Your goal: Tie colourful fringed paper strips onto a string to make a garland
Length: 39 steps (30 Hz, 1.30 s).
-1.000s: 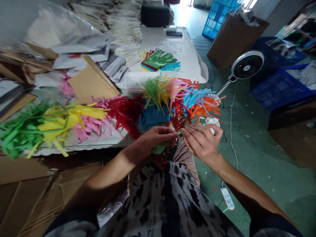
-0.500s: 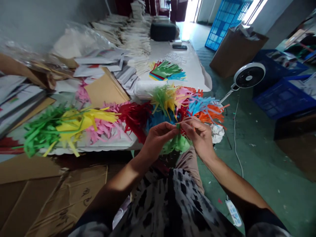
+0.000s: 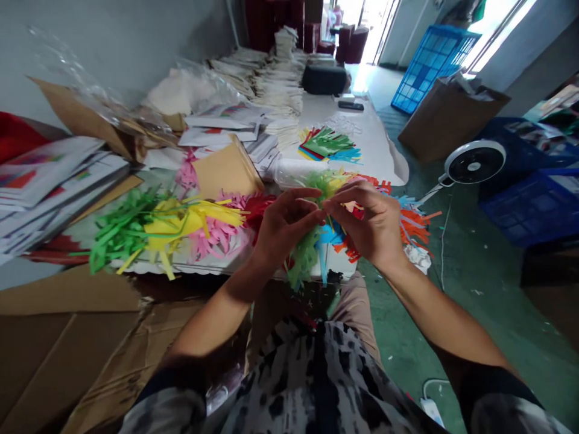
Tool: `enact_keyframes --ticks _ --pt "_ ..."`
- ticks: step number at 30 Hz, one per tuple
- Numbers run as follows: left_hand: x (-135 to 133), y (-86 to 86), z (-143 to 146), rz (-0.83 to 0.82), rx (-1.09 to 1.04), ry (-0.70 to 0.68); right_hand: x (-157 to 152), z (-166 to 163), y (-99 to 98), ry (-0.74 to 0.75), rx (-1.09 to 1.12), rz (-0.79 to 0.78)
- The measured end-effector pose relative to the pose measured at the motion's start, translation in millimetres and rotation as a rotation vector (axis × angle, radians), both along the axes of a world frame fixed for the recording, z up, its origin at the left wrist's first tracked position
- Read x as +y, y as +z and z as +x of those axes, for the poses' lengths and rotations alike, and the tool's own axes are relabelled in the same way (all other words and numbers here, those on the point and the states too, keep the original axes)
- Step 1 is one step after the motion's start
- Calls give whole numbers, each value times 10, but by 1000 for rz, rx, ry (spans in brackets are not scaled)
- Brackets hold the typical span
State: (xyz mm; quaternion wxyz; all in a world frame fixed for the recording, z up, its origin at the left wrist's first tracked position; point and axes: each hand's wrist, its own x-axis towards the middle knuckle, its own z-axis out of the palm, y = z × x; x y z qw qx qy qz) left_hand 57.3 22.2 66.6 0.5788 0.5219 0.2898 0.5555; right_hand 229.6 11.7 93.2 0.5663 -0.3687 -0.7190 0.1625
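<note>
Both hands pinch a paper fringe (image 3: 307, 258).
Left hand (image 3: 281, 228) and right hand (image 3: 371, 224) meet fingertip to fingertip, grips closed on it; its strips hang down between them.

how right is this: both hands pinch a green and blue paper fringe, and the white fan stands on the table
No: in the head view the white fan stands on the green floor, beside the table. The left hand and right hand do pinch the green and blue paper fringe.

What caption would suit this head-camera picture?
The left hand and right hand pinch a green-and-blue paper fringe at a table of coloured fringes.
</note>
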Motion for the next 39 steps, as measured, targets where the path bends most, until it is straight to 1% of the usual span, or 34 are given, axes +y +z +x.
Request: enact_keyframes --ticks 2,4,5,7,8,9,10,11,13,15,17,19,22,25,28,30,32,34,35,37,39 --pt "30 69 -81 81 92 32 23 -73 75 -2 4 22" --pt "13 99 -171 111 149 54 51 -138 96 24 0 17" --pt "-11 96 -221 91 151 58 85 -161 85 50 -4 5" --pt "-82 59 -333 -5 128 69 235 -179 33 80 -10 -42" --pt "-126 25 -397 -62 113 80 360 -173 0 60 -20 -66" --pt "-171 -17 -465 -112 102 94 519 -161 -34 9 -49 -91" --pt "-219 -66 -535 -146 90 114 707 -148 -68 -77 -124 -113" --pt "-268 -120 -607 -166 82 138 914 -140 -101 -180 -244 -132" --pt "-366 -237 -741 -172 73 197 1346 -158 -173 -351 -595 -214" --pt "-465 -345 -851 -181 89 265 1738 -239 -262 -390 -770 -288" --pt "-559 -426 -930 -198 153 327 2048 -371 -372 -397 -852 -353" --pt "-639 -476 -982 -194 245 341 2271 -520 -491 -424 -927 -415" --pt "-710 -527 -1036 -208 311 339 2462 -692 -643 -466 -1007 -481" --pt "-714 -583 -1084 -258 282 377 2515 -758 -729 -486 -1041 -493" --pt "-678 -624 -1123 -261 279 398 2482 -741 -734 -487 -1035 -469" --pt "-649 -617 -1130 -279 257 412 2446 -703 -698 -474 -1009 -447" --pt "-619 -579 -1120 -339 200 417 2410 -659 -634 -449 -964 -421" --pt "-580 -521 -1096 -407 135 378 2354 -618 -545 -411 -902 -397" --pt "-557 -490 -1079 -424 109 357 2303 -602 -494 -387 -866 -389" --pt "-505 -428 -1034 -395 86 344 2117 -585 -386 -336 -801 -373" --pt "-456 -373 -973 -314 109 383 1788 -582 -284 -245 -704 -343"
